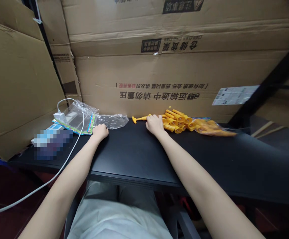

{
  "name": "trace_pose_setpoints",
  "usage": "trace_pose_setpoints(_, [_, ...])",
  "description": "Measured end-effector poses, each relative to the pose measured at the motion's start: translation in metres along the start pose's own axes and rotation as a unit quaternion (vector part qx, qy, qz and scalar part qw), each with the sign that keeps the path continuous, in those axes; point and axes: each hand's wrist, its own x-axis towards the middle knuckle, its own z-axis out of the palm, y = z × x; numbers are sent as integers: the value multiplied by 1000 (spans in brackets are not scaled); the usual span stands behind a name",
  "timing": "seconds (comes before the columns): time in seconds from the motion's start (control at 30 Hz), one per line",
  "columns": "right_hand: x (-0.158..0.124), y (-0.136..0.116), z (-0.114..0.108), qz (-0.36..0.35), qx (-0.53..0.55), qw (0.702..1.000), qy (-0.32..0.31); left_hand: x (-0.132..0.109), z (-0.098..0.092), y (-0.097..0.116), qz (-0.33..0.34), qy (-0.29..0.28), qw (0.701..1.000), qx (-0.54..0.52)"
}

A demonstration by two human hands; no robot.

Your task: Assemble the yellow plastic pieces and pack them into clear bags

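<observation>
My right hand (155, 124) is closed around a yellow plastic piece (137, 119) with a T-shaped end that sticks out to its left. Just right of that hand lies a pile of yellow plastic parts (178, 121) with round cup-like ends. My left hand (100, 131) rests closed at the edge of a clear plastic bag (77, 120) with a colourful border; whether its fingers pinch the bag is hidden. Crinkled clear film (113, 120) stretches from behind my left hand towards the middle. More yellow parts sit in a clear bag (211, 128) right of the pile.
The black table (134, 152) backs onto a large cardboard sheet (144, 69). Another cardboard panel (20, 83) stands at the left. A white cable (69, 154) with a plug crosses the left side, near a blurred object (52, 141). A black post (264, 86) slants at the right.
</observation>
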Motion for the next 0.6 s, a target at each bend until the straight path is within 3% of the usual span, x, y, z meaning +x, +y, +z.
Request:
trace_pose_setpoints(0.3, [5, -15, 7, -22, -37, 999, -12, -3, -2, 1, 3, -21, 1000, -2])
trace_pose_setpoints(0.6, [30, -22, 19, 45, 7, 990, -136, -2, 0, 1, 11, -43, 999, -6])
